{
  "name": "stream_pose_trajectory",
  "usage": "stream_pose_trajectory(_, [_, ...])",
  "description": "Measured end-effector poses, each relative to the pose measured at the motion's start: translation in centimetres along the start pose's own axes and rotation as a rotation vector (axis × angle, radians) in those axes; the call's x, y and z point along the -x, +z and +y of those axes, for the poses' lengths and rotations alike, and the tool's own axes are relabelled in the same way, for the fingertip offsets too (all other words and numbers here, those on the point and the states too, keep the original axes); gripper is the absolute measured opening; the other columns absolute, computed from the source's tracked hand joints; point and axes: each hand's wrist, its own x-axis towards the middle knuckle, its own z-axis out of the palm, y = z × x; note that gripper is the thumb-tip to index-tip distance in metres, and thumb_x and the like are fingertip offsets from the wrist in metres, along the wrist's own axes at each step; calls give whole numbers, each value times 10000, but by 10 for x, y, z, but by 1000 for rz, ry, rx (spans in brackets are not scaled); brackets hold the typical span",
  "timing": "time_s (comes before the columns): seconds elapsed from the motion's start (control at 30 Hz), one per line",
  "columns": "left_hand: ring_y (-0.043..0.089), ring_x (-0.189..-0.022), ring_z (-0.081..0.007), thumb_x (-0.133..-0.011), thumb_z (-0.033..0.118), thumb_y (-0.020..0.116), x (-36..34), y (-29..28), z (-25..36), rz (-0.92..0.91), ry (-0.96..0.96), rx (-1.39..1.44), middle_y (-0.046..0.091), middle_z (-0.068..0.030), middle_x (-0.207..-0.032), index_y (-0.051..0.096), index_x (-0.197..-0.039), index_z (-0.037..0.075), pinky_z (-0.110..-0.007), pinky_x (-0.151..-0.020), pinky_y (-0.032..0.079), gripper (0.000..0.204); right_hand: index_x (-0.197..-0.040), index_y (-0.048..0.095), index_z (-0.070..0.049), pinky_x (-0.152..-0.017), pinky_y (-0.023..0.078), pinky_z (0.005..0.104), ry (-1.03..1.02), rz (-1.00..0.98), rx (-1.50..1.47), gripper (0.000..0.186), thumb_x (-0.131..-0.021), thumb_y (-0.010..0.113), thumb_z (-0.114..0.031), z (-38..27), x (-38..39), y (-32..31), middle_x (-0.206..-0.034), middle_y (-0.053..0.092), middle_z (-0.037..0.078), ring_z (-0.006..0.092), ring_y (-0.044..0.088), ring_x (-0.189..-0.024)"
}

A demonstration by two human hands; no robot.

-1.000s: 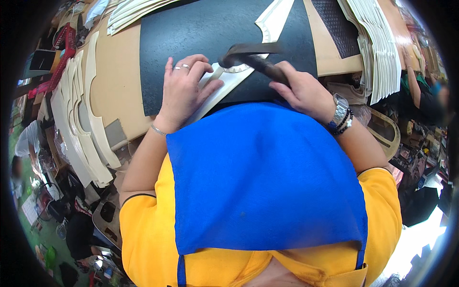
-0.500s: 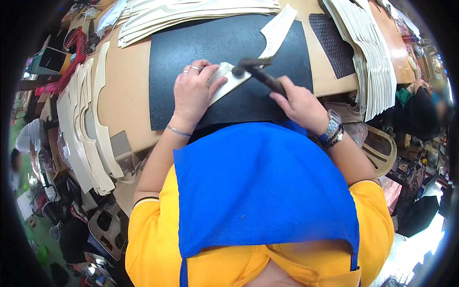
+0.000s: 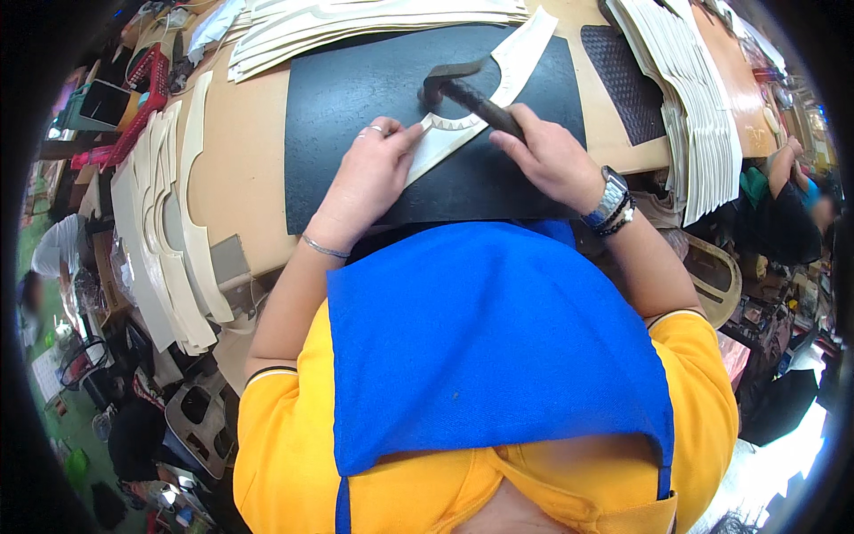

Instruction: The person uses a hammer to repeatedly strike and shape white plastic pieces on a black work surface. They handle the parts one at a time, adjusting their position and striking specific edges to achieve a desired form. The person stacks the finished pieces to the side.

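Observation:
A cream curved cut piece (image 3: 498, 84) with a notched inner edge lies on a black mat (image 3: 356, 98) on the brown workbench. My left hand (image 3: 369, 173) presses flat on the lower end of that piece, fingers spread. My right hand (image 3: 547, 156) grips the handle of a dark hammer (image 3: 458, 84), whose head sits just above the piece's curved edge. A wristwatch and bead bracelet are on my right wrist, a thin bangle on my left.
Stacks of cream cut pieces lie along the left side (image 3: 165, 222), the far edge (image 3: 356, 27) and the right (image 3: 685, 107). A dark textured pad (image 3: 627, 84) sits right of the mat. Another person (image 3: 792, 205) sits at the far right. A red tool (image 3: 142, 107) is at far left.
The view has tilted so the bench sits lower in the picture. The hammer head has lifted slightly off the piece's curved edge; my left hand stays pressed on the piece.

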Motion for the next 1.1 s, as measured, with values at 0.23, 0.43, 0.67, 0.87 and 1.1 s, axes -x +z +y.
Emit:
stream_pose_trajectory(0.23, [640,-973,-332,-885,39,634,15,-17,0,-82,-111,107,639,-151,-1062,683,-1172,6,-395,-877,512,293,-1179,511,-47,-700,514,525,-57,-23,-16,355,-1005,567,-351,1,3,3,-841,675,252,458,659,-817])
stream_pose_trajectory(0.43, [631,-994,-334,-896,20,607,31,-18,-4,-65,-80,57,629,-142,-1098,680,-1189,27,-398,-886,512,302,-1193,502,-58,-704,523,511,-87,-126,63,373,-1008,555,-377,-14,6,5,-902,683,240,441,664,-829])
stream_pose_trajectory(0.67, [638,-1017,-309,-915,9,608,46,-28,-4,-91,-88,50,630,-137,-1129,678,-1208,53,-372,-893,515,305,-1167,499,-59,-730,528,520,-128,-154,18,365,-1009,551,-384,-21,10,9,-943,686,234,437,666,-857])
stream_pose_trajectory(0.87, [680,-780,-245,-846,61,743,54,-35,-6,3,-251,200,663,-114,-870,723,-935,3,-326,-719,541,108,-1138,507,-71,-707,531,521,-159,-166,15,342,-991,576,-373,-22,6,15,-877,688,225,438,672,-815])
stream_pose_trajectory(1.1, [673,-771,-194,-848,48,744,60,-47,-25,1,-255,88,672,-94,-866,729,-919,5,-313,-703,533,85,-1153,538,-61,-733,530,509,-71,-224,81,348,-998,570,-370,-33,6,1,-882,692,228,438,671,-854])
